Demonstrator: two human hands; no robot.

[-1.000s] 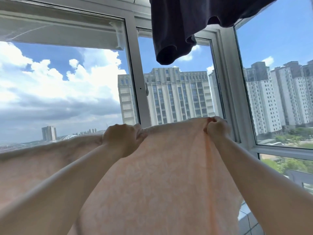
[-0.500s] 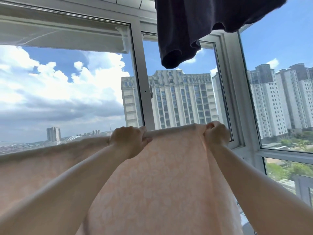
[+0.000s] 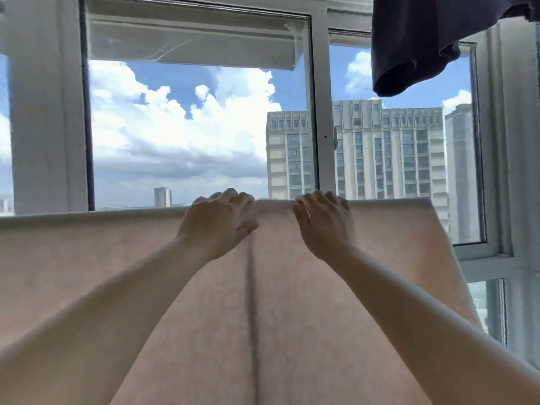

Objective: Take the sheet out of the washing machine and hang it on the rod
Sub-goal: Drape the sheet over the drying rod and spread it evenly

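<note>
Head view, both hands' [image 3: 217, 222] [image 3: 324, 223] grip loose, fingers curled over sheet's [image 3: 87, 258] top edge.

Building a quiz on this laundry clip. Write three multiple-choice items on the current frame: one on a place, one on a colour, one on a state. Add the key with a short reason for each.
1. Where does the dark garment hang?
A. upper right, above the sheet
B. lower left, below the sheet
C. between the two hands

2. What colour is the sheet?
A. bright green
B. pale peach-pink
C. black

3. How do the left hand and right hand meet the sheet's top edge?
A. both hang at the person's sides
B. both clench a bunched-up ball of cloth
C. fingers loosely spread, resting on the edge

Key: 1 A, it fills the top right corner in front of the window frame. 2 B, the cloth is a light peach tone. 3 C, the fingers lie over the straight top edge without bunching cloth.
</note>
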